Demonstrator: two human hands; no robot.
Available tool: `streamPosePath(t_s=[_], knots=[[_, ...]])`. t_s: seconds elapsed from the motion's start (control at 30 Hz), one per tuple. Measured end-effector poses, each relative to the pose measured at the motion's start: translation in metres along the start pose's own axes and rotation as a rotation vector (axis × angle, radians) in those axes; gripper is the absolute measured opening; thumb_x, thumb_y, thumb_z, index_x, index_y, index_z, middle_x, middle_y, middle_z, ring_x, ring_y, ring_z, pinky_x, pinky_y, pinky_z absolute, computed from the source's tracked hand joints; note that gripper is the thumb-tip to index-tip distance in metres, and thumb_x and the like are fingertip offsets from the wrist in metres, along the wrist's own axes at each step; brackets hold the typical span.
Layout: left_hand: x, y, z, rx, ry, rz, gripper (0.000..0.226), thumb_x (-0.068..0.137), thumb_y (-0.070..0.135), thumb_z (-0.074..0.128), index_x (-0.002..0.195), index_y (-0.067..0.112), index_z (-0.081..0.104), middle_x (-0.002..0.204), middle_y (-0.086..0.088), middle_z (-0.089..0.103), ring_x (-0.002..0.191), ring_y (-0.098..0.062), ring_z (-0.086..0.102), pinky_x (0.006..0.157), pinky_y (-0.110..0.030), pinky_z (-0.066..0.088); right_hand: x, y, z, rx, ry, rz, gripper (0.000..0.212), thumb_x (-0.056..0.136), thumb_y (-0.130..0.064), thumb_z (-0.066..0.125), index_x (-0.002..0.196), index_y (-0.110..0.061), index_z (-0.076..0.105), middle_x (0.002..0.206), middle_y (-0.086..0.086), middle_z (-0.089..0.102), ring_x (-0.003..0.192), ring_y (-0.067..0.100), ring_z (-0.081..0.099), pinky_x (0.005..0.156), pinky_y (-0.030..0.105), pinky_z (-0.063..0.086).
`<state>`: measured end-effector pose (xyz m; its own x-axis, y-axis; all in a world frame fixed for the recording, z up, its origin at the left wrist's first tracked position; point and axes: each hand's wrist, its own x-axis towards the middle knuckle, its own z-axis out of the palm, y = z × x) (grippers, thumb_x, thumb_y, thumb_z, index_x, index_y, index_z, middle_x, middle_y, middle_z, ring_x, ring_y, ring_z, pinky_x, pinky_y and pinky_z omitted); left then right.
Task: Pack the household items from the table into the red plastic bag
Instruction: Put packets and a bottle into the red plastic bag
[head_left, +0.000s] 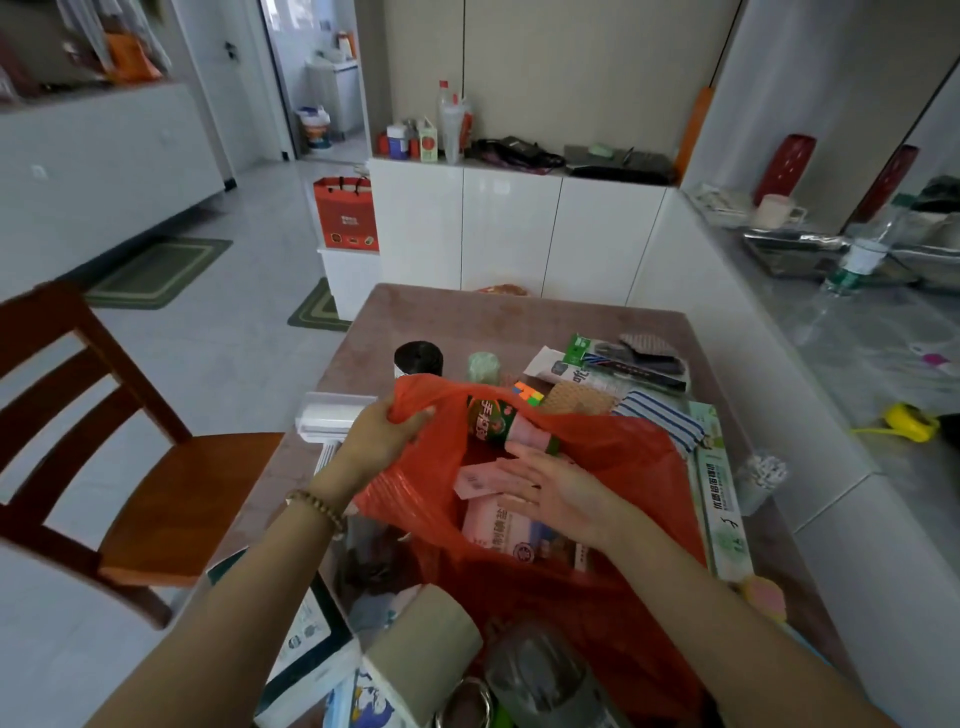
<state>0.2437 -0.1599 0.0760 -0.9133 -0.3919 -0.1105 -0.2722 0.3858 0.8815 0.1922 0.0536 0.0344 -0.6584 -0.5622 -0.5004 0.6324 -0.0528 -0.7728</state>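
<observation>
Left grip (382, 434) pinches the rim of the bag (623, 460), which stands with its mouth open on the desk (467, 319). Right grip (558, 491), fingers straight and spread, lies on the pink packets (498, 525) inside the bag.

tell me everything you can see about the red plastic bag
The red plastic bag is thin, glossy and crumpled. It sits on the table with its mouth held open and facing up. The left hand grips its far left rim, bunching the film. The right hand, fingers straight, is in the mouth over pink packets that lie inside. A green and red labelled pack sits at the far rim.
</observation>
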Motion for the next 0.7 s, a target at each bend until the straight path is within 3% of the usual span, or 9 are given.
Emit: streamPosePath(t_s=[0.07, 0.17, 0.27, 0.33, 0.47, 0.6, 0.63, 0.7], knots=[[0.005, 0.003, -0.005, 0.049, -0.028, 0.013, 0.030, 0.081, 0.035, 0.072, 0.102, 0.022, 0.055, 0.079, 0.008, 0.061, 0.064, -0.002, 0.057, 0.053, -0.010, 0.046, 0.000, -0.020, -0.005, -0.091, -0.030, -0.053, 0.047, 0.100, -0.021, 0.043, 0.145, -0.012, 0.033, 0.148, 0.010, 0.041, 0.124, 0.024, 0.052, 0.100, 0.036, 0.045], [0.026, 0.005, -0.009, 0.161, 0.080, 0.033, 0.070, 0.069, 0.050, 0.077, 0.119, 0.014, 0.046, 0.105, 0.000, 0.059, 0.089, -0.016, 0.062, 0.078, -0.034, 0.056, 0.007, -0.055, -0.011, -0.108, -0.055, -0.148, 0.044, 0.098, -0.025, 0.044, 0.140, -0.013, 0.041, 0.140, 0.007, 0.051, 0.120, 0.022, 0.056, 0.099, 0.034, 0.047], [0.058, 0.013, -0.006, 0.254, 0.232, 0.127, 0.084, 0.070, 0.053, 0.074, 0.134, 0.009, 0.040, 0.130, -0.012, 0.044, 0.119, -0.026, 0.048, 0.102, -0.042, 0.043, 0.027, -0.094, -0.020, -0.112, -0.048, -0.219, 0.036, 0.096, -0.029, 0.044, 0.130, -0.017, 0.049, 0.134, 0.005, 0.054, 0.118, 0.022, 0.057, 0.099, 0.033, 0.046], [0.081, 0.022, 0.001, 0.230, 0.190, 0.188, 0.076, 0.075, 0.050, 0.072, 0.134, 0.011, 0.042, 0.131, -0.011, 0.047, 0.121, -0.025, 0.048, 0.102, -0.036, 0.042, 0.050, -0.112, -0.031, -0.166, -0.005, -0.239, 0.033, 0.094, -0.030, 0.050, 0.125, -0.018, 0.053, 0.135, 0.005, 0.054, 0.118, 0.021, 0.057, 0.102, 0.034, 0.044], [0.133, 0.022, 0.030, 0.227, -0.001, 0.138, 0.070, 0.082, 0.045, 0.066, 0.137, 0.010, 0.041, 0.137, -0.012, 0.050, 0.123, -0.026, 0.051, 0.099, -0.034, 0.042, 0.098, -0.127, -0.056, -0.238, 0.103, -0.199, 0.040, 0.094, -0.029, 0.052, 0.131, -0.013, 0.049, 0.126, 0.002, 0.056, 0.111, 0.018, 0.056, 0.100, 0.032, 0.041], [0.179, 0.006, 0.073, 0.274, -0.123, 0.072, 0.071, 0.085, 0.038, 0.066, 0.141, 0.006, 0.037, 0.144, -0.012, 0.045, 0.128, -0.026, 0.047, 0.102, -0.031, 0.039, 0.141, -0.111, -0.077, -0.308, 0.188, -0.108, 0.010, 0.092, -0.023, 0.058, 0.096, -0.017, 0.064, 0.095, 0.001, 0.066, 0.086, 0.012, 0.063, 0.085, 0.029, 0.049], [0.191, 0.001, 0.083, 0.280, -0.154, 0.055, 0.070, 0.086, 0.035, 0.066, 0.141, 0.005, 0.036, 0.143, -0.012, 0.046, 0.128, -0.025, 0.047, 0.099, -0.028, 0.039, 0.152, -0.106, -0.081, -0.380, 0.202, -0.099, 0.011, 0.087, -0.029, 0.064, 0.092, -0.020, 0.067, 0.095, 0.004, 0.069, 0.086, 0.015, 0.065, 0.086, 0.034, 0.051], [0.204, -0.008, 0.097, 0.262, -0.205, 0.029, 0.066, 0.086, 0.030, 0.066, 0.140, 0.005, 0.036, 0.139, -0.011, 0.050, 0.124, -0.023, 0.051, 0.089, -0.019, 0.038, 0.171, -0.094, -0.090, -0.510, 0.221, -0.060, 0.038, 0.072, -0.045, 0.073, 0.101, -0.020, 0.070, 0.106, 0.004, 0.068, 0.098, 0.020, 0.064, 0.094, 0.044, 0.048]])
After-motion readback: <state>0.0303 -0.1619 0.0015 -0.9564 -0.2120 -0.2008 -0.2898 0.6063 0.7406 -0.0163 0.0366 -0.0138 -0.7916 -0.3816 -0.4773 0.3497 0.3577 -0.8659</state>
